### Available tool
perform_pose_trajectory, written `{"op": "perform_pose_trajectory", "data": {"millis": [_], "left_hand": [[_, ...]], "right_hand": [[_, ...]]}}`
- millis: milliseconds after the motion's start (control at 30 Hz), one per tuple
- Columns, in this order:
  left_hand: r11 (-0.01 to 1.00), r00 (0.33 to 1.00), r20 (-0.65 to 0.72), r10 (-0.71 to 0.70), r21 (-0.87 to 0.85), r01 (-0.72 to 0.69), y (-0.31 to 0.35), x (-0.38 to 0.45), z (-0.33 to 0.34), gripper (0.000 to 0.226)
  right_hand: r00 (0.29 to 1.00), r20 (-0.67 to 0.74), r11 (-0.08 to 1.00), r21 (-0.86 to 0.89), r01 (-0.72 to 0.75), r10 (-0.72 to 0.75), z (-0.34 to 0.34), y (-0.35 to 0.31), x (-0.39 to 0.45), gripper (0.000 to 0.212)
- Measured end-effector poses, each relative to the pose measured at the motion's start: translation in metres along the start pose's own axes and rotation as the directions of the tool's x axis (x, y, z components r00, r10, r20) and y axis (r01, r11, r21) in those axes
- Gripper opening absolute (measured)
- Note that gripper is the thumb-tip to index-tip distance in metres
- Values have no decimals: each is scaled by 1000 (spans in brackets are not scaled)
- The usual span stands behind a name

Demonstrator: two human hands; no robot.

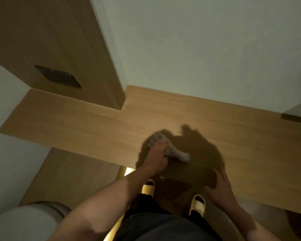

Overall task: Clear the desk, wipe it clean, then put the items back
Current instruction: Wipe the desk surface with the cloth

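- Gripping a pale crumpled cloth [170,150], the left hand [156,156] is pressing it onto the wooden desk [250,136]; the fingers are curling round the cloth, and its two ends are sticking out from under the hand.
- The right hand [221,186] is resting near the front edge of the desk, fingers fairly straight and holding nothing; it seems to be steadying the body.
- The cloth is lying near the front of the desk, about in the middle of it, inside the dark shadow of the person.
- The step in hand is, I think, the wiping: the desk top is looking bare, so the clearing seems finished.
- The next move is probably calling for long strokes toward the far parts by the wall [198,49].
- The desk is looking smooth, light brown, with a fine wood grain; no stains are showing in this dim light.
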State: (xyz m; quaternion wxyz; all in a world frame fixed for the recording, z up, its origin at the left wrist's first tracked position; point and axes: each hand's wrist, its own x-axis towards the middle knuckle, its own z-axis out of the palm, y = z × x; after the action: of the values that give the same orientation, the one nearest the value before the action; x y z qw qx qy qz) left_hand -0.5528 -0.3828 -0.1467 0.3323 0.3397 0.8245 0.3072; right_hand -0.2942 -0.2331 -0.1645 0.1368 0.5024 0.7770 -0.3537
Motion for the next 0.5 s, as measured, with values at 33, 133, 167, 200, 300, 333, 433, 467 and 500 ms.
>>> {"op": "perform_pose_trajectory", "data": {"millis": [33, 133, 167, 200, 300, 333, 433, 467, 500], "left_hand": [[1000, 992, -122, -16, -12, 15, -7, -1, -13, 59], [978, 918, -372, -136, 98, 184, -35, 2, -44, 53], [962, 908, -384, -168, 138, 236, -40, -1, -48, 51], [945, 906, -361, -220, 153, 290, -42, -6, -45, 48], [915, 920, -221, -325, 171, 364, -30, -20, -4, 48], [907, 918, -198, -344, 183, 379, -20, -24, 17, 54], [934, 937, -196, -291, 157, 322, 23, -29, 85, 60], [945, 950, -172, -260, 156, 286, 39, -31, 108, 59], [955, 963, -127, -236, 152, 254, 58, -34, 131, 58]], "right_hand": [[1000, -14, 1000, -19, 4, -4, -8, 6, 1, 89], [999, -6, 999, -33, 34, -34, -33, 32, 11, 88], [999, 24, 997, -60, 45, -44, -41, 43, 12, 88], [997, 56, 996, -70, 55, -51, -47, 54, 13, 88], [988, 129, 990, -102, 100, -86, -59, 84, 14, 88], [984, 147, 987, -111, 119, -102, -62, 94, 14, 88], [967, 214, 975, -142, 169, -136, -77, 119, 13, 89], [963, 224, 973, -142, 184, -149, -81, 128, 13, 91], [960, 235, 972, -139, 188, -152, -85, 135, 12, 93]]}}
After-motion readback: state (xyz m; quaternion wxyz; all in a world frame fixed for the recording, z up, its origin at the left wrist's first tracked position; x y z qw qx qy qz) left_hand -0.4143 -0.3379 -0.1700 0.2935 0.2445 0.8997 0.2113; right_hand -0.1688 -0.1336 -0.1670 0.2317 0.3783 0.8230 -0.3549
